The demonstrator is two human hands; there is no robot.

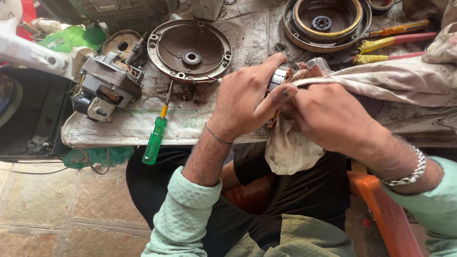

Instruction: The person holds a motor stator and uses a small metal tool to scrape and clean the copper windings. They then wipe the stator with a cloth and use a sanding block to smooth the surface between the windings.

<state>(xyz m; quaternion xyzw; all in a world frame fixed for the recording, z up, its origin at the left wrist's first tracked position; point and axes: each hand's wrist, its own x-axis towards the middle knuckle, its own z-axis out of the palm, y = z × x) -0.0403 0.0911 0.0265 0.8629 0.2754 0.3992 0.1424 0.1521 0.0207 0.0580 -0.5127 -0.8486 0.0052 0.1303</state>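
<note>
Two hands, left hand [247,97] and right hand [333,116], clamp one motor part [280,77] (rag-wrapped [290,147]).

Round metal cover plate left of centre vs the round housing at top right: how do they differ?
The flat grey round cover plate is shallow, with a small bearing at its centre; the deep round housing with a brass-coloured inner ring is a tall-walled cup, its bearing sunk at the bottom. The plate lies whole in view with a green-handled screwdriver pointing at it; the housing is cut by the frame's top edge, beside yellow-and-red-handled tools. Both are round, open side up, on the same worn cloth-covered bench.
</note>
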